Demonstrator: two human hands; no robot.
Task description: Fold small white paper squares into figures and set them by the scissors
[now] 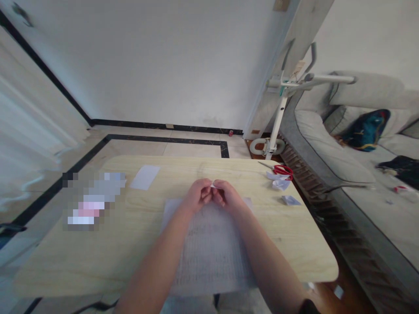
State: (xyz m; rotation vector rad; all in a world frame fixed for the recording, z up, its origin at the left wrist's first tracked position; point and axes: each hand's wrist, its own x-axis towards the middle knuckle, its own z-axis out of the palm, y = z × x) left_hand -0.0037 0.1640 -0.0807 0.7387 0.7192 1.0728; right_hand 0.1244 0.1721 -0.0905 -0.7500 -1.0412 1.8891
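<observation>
My left hand (200, 194) and my right hand (225, 194) meet over the middle of the table, fingertips pinched together. Between them shows a small bit of white paper (212, 185), mostly hidden by the fingers. Both hands are closed on it. Beneath my forearms lies a large printed sheet (214, 248) with faint lines and text, spread flat to the table's front edge.
The light wooden table (137, 253) also carries a blank white paper (145, 177) and a blurred-out item (94, 196) at left. Red-handled scissors (282, 171), crumpled paper (280, 183) and a folded paper piece (290, 200) lie at right. Beyond stand an exercise machine (276, 124) and a sofa (369, 192).
</observation>
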